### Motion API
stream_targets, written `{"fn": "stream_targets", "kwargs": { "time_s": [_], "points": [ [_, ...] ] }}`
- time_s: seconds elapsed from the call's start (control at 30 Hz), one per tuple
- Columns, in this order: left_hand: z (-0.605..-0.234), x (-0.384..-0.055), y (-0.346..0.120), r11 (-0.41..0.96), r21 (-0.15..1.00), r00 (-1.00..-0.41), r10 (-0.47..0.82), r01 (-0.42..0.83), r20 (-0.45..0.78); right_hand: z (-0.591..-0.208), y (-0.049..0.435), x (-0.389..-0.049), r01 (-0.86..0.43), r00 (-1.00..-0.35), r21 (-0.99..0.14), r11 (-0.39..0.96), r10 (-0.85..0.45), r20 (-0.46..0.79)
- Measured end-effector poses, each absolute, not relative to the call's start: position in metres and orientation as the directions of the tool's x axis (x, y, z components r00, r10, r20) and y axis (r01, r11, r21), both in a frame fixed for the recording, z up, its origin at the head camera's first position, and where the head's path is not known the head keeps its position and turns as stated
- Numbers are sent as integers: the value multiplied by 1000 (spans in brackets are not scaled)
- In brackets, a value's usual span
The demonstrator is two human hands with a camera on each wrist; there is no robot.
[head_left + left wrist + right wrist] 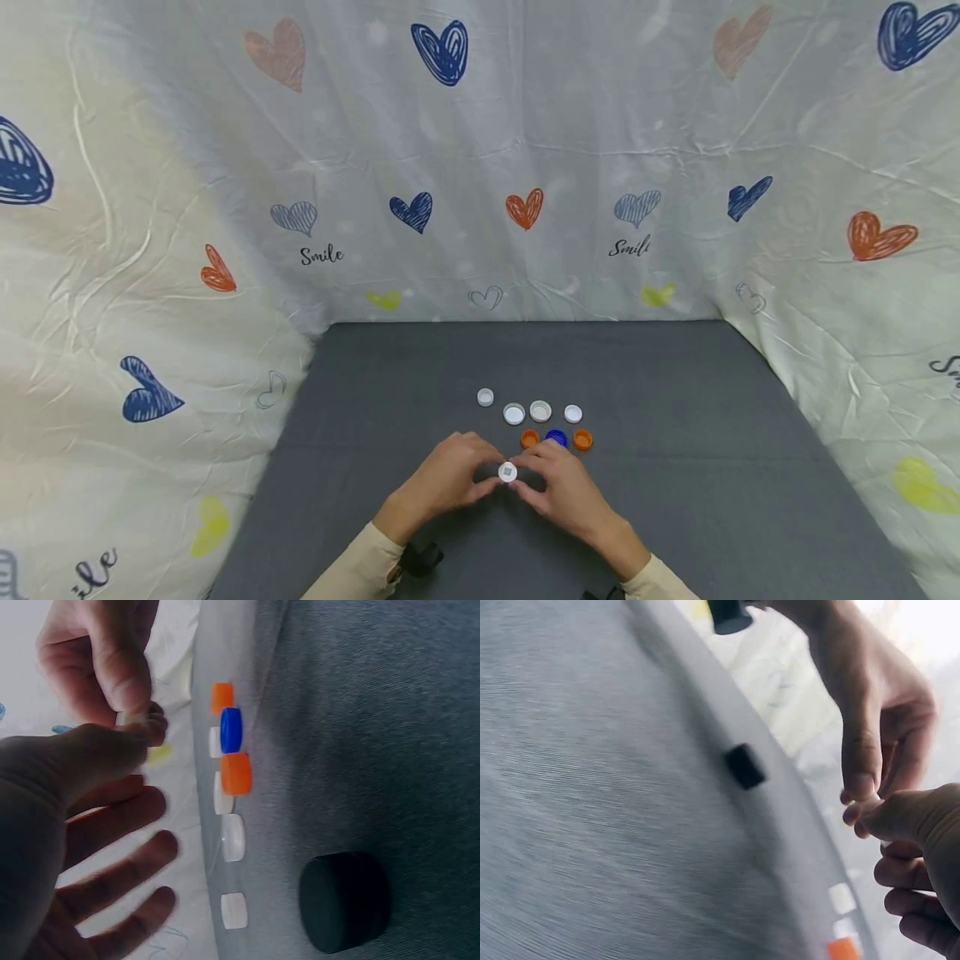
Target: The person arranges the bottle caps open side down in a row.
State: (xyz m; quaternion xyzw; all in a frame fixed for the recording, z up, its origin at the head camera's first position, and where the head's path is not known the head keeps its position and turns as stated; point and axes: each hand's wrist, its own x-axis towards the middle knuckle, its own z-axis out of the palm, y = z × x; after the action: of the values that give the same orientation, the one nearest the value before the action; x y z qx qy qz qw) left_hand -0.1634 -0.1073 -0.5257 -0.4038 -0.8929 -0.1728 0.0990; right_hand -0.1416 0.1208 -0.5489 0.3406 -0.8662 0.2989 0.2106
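I have a white fabric backdrop printed with coloured hearts closing off the far, left and right sides of the counter, which is covered in dark grey cloth. Two pale cream sleeves reach in from the near side. Both hands meet near the counter's middle: the left hand and the right hand each have the grip closed to a pinch on one small white disc, with the left's other fingers spread apart. A short black cylinder sits on the counter close to the hands. Just beyond them, I see two wider white plastic caps side by side, with a smaller white cap to their left and another to their right. Nearer stands a blue plastic cap between two orange plastic caps. The pinched white disc, marked with a grey square, is between the two hands.
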Motion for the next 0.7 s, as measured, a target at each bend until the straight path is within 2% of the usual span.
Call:
{"fn": "stream_targets", "kwargs": {
  "time_s": [0.2, 0.47, 0.7],
  "points": [
    [-539, -159, -109, 641, 214, -675, 712, 737, 193, -568, 113, -133, -691, -711, -388, 610, -478, 515],
    [-556, -156, -109, 651, 186, -676, 718, 736, 163, -585, 105, -128, -645, -753, -353, 678, -485, 445],
    [-567, -153, -109, 666, 133, -679, 718, 734, 150, -592, 101, -125, -640, -750, -302, 706, -491, 442]
  ]
}}
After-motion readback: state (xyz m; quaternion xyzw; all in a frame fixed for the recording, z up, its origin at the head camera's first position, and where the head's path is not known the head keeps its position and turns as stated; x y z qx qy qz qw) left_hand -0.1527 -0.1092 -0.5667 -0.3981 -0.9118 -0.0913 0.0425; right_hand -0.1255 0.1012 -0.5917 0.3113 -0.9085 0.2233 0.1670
